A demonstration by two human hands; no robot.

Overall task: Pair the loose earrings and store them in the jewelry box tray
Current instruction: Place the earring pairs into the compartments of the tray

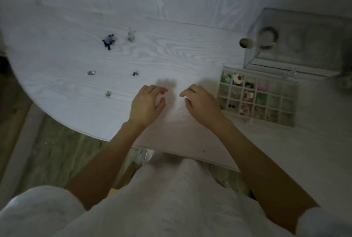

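Loose earrings lie scattered on the white table (pixel 171 55): a dark blue cluster (pixel 109 41), a pale clear one (pixel 131 35), a small clear one (pixel 91 73), a tiny dark one (pixel 135 73) and another clear one (pixel 108 94). The jewelry tray (pixel 276 120) with many small compartments sits at the right, several cells holding earrings. My left hand (pixel 146 104) and my right hand (pixel 201 103) hover side by side over the table just left of the tray, fingers curled and apart, holding nothing that I can see.
A clear acrylic jewelry box (pixel 297 42) with a round knob (pixel 245 43) stands behind the tray at the back right. The table's curved front edge runs close to my body, with wooden floor below at the left.
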